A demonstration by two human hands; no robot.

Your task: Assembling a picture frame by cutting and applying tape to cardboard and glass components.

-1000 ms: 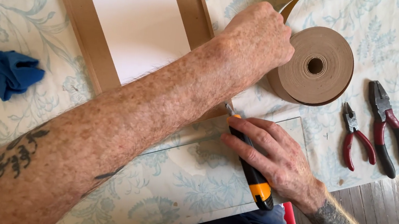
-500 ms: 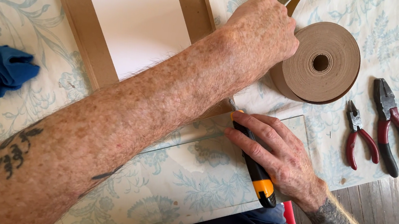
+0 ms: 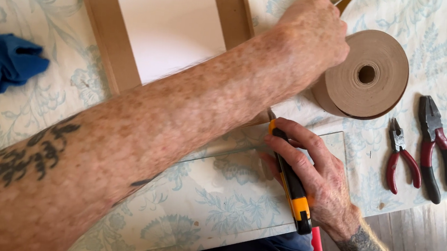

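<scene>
The utility knife [image 3: 289, 178] lies near the bench's near edge, long axis near-to-far, blade tip pointing far-left. The right hand [image 3: 314, 178] is clamped around it. The left hand [image 3: 311, 33], fingers curled together, rests against the brown tape roll [image 3: 367, 76].

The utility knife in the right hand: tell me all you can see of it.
The utility knife has a slim black body with yellow at its front end and a yellow band near its butt. The right hand grips it, fingers wrapped over the handle. It lies tilted, its tip pointing up and away toward the brown frame edge, its butt toward the person. The blade end sits just under the left forearm, so the blade is barely visible. It sits just below the brown paper tape roll.
</scene>
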